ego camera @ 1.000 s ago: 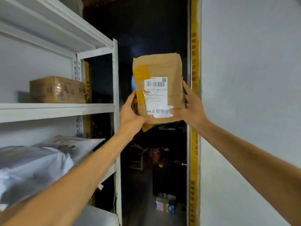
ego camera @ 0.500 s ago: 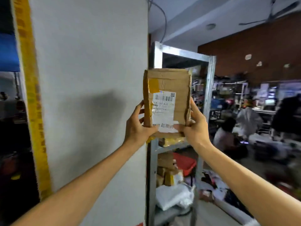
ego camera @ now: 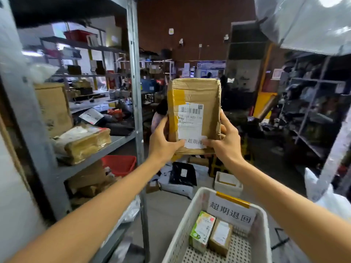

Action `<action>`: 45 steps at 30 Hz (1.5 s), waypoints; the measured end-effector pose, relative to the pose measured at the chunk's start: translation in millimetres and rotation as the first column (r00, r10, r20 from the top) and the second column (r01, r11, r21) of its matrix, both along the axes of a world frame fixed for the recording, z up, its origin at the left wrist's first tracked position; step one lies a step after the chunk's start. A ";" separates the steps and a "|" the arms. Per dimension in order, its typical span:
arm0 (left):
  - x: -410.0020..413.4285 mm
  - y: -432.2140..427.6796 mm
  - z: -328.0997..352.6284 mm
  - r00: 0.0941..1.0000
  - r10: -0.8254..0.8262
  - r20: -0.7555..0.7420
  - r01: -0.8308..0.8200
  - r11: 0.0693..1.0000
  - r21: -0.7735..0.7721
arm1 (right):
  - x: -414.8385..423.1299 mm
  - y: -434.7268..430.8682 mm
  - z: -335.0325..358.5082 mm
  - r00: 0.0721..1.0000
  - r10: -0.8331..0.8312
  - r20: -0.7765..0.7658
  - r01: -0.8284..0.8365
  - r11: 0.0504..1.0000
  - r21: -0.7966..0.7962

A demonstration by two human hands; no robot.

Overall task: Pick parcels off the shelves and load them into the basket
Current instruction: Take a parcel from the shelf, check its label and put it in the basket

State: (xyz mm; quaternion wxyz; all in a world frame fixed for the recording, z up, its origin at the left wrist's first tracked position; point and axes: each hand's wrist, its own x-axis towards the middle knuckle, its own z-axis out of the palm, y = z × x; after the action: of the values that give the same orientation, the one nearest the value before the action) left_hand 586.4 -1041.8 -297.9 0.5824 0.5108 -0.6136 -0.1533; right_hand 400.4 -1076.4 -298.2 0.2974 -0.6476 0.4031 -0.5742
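**Aloft: a worn parcel**

Left, a grey metal shelf post edges the aisle, and a white perforated plastic basket sits low just right of it. The crumpled brown cardboard parcel stands upright, with yellow tape down its left edge and a white barcode label on its face. The left hand and right hand grip its lower corners, thumbs in front, up beyond the basket.

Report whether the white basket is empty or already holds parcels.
Not empty: the basket holds a green-white box and a brown box beside it.
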 end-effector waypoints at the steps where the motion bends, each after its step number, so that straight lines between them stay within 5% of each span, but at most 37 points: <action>1: -5.3 -14.3 -8.8 0.999 -0.046 -0.004 0.046 0.999 0.018 | -7.2 -5.5 -7.8 0.999 -0.037 0.000 0.037 0.999 0.016; 16: -112.6 -160.9 -151.1 0.867 -0.492 -0.083 0.492 0.814 0.309 | -99.0 -61.6 -135.0 0.848 -0.506 -0.160 0.531 0.811 0.247; 29: -162.1 -168.3 -387.3 0.879 -0.374 -0.295 0.465 0.541 0.700 | -141.7 -76.5 -366.1 0.863 -0.421 -0.279 0.500 0.637 0.587; 33: -137.9 -140.1 -466.1 0.894 -0.281 -0.349 0.438 0.386 0.812 | -110.4 -52.6 -448.6 0.871 -0.374 -0.320 0.479 0.492 0.727; 41: -82.2 -87.1 -577.6 0.950 -0.132 -0.282 0.300 0.149 0.942 | -51.2 -7.5 -551.5 0.912 -0.211 -0.352 0.395 0.220 0.892; 45: -77.2 -79.7 -601.4 0.969 -0.064 -0.239 0.243 0.070 0.968 | -37.2 -5.2 -581.0 0.915 -0.176 -0.363 0.393 0.187 0.900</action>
State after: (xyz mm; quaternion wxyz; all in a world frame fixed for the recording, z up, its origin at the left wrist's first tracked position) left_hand 509.2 -1121.5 -899.4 0.1044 0.6895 -0.3589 -0.6204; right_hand 363.3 -1081.6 -879.2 0.4800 -0.2905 0.8054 -0.1913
